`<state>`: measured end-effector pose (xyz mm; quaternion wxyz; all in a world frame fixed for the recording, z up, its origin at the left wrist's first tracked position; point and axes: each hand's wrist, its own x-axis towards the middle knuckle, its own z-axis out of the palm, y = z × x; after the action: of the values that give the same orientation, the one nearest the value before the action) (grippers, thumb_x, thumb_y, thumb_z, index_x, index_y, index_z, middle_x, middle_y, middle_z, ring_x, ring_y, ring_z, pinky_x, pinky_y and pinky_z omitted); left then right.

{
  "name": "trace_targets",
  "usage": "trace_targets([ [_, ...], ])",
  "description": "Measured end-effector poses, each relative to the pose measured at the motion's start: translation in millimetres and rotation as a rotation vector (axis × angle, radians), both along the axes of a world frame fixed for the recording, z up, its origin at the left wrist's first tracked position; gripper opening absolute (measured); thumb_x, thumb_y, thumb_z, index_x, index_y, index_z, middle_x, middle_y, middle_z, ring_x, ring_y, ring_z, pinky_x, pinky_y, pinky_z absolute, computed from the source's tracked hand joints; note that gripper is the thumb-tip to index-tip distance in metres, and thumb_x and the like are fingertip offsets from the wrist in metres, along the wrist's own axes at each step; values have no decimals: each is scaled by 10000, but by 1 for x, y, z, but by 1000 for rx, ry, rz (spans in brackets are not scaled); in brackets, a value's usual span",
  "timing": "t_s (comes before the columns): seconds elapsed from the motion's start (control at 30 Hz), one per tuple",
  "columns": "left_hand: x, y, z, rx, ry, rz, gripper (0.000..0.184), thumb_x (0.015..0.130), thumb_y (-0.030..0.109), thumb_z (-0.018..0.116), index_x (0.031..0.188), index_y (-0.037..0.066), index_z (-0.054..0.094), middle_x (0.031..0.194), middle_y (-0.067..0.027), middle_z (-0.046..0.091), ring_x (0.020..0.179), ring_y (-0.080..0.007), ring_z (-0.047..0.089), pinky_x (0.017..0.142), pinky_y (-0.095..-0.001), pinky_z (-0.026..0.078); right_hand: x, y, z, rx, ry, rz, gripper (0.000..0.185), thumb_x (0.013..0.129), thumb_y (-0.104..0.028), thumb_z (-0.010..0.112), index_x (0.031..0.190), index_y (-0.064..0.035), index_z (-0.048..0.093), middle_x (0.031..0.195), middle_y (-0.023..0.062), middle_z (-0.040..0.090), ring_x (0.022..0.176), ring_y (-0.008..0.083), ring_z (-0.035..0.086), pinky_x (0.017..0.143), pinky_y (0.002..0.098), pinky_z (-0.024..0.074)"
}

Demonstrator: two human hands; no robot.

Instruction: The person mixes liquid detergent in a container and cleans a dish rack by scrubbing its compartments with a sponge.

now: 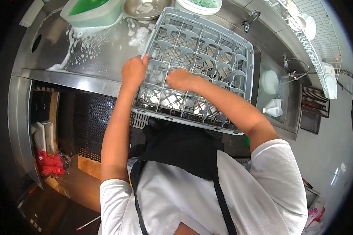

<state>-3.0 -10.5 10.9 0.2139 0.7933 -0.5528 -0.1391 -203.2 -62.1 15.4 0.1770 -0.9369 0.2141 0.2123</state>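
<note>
On the steel counter [102,58], the grey rack [250,78] is seated, its near edge overhanging the front. Work is judged under way and unfinished; filled compartments cannot be counted through glare and the right forearm. Right of the rack, a sink [266,64] is noted; beyond its far-left corner, a green-filled tub [89,21] and steel bowl [149,16]; behind, a white bucket [200,10], crowding that edge. The rack's left rim is clasped by the left hand [133,72]; over its compartments the right hand [182,80] is held, fingertips hidden, grip undetermined. Foam [139,39] is found leftward.

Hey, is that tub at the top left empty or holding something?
Not empty: green liquid shows inside the tub. The frame cuts it off, so I cannot tell how full.
</note>
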Motion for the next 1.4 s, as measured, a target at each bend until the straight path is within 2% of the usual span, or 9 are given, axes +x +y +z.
trace_targets([
  [0.4, 0, 2, -3, -3, -8, 5, 542, 1009, 465, 500, 866, -7, 724, 823, -282, 694, 805, -470, 678, 733, -542, 531, 7, 5, -43, -183, 98, -131, 234, 868, -99, 590, 1008, -5, 753, 1040, 208, 731, 1000, 357, 717, 832, 459, 580],
  [0.53, 0, 2, -3, 1, -7, 7, 554, 1006, 472, 505, 839, -8, 724, 815, -272, 697, 797, -460, 682, 721, -536, 533, 7, -18, -38, 249, 133, 132, 262, 802, -73, 580, 1000, -19, 744, 935, 235, 720, 864, 341, 725, 691, 440, 584],
  [0.63, 0, 2, -3, -9, -9, 6, 558, 1003, 475, 513, 823, -9, 725, 805, -261, 700, 787, -449, 686, 710, -530, 535, 10, -23, -33, 454, 258, -43, 247, 776, -79, 584, 960, -18, 735, 884, 234, 711, 812, 352, 711, 691, 435, 579],
  [0.77, -2, 6, -5, -44, -4, 8, 557, 998, 475, 525, 798, -5, 725, 780, -243, 701, 770, -431, 691, 692, -513, 539, -6, -6, -31, -146, 4, 64, 154, 792, -101, 617, 872, -39, 733, 888, 206, 727, 856, 371, 721, 701, 452, 591],
  [0.8, -1, 6, -6, -50, 1, 14, 557, 997, 474, 528, 790, -4, 725, 773, -238, 701, 766, -426, 693, 687, -508, 541, -1, -1, -4, -146, 110, 91, 225, 801, -70, 613, 986, -60, 742, 982, 214, 726, 950, 379, 711, 791, 460, 590],
  [0.9, 0, 5, -7, -35, 62, 30, 546, 993, 466, 540, 766, 5, 724, 748, -225, 700, 745, -411, 697, 666, -499, 541, -27, 0, 7, -46, -269, 200, 378, 784, -3, 609, 1138, -79, 716, 1053, 207, 713, 1016, 380, 691, 885, 460, 565],
  [1.03, 1, 5, -9, -62, 44, 28, 542, 990, 468, 546, 753, 14, 723, 735, -218, 698, 724, -399, 698, 650, -493, 545, -4, -14, 0, 137, 73, 282, 495, 740, 59, 615, 1205, -91, 692, 1057, 218, 699, 1019, 404, 672, 901, 475, 542],
  [1.13, 1, 4, -7, -67, 42, 26, 565, 993, 484, 536, 730, 15, 712, 722, -221, 691, 702, -404, 692, 650, -496, 547, -1, -15, 3, 192, 20, 244, 478, 737, 71, 604, 1176, -87, 708, 998, 235, 699, 991, 415, 674, 877, 478, 543],
  [1.4, 4, 10, -11, -116, 67, 17, 548, 985, 479, 549, 736, 22, 720, 721, -197, 697, 694, -382, 695, 638, -477, 551, 12, -2, 3, -194, 316, 441, 243, 751, 10, 647, 975, -15, 737, 974, 232, 718, 981, 360, 708, 841, 453, 567],
])
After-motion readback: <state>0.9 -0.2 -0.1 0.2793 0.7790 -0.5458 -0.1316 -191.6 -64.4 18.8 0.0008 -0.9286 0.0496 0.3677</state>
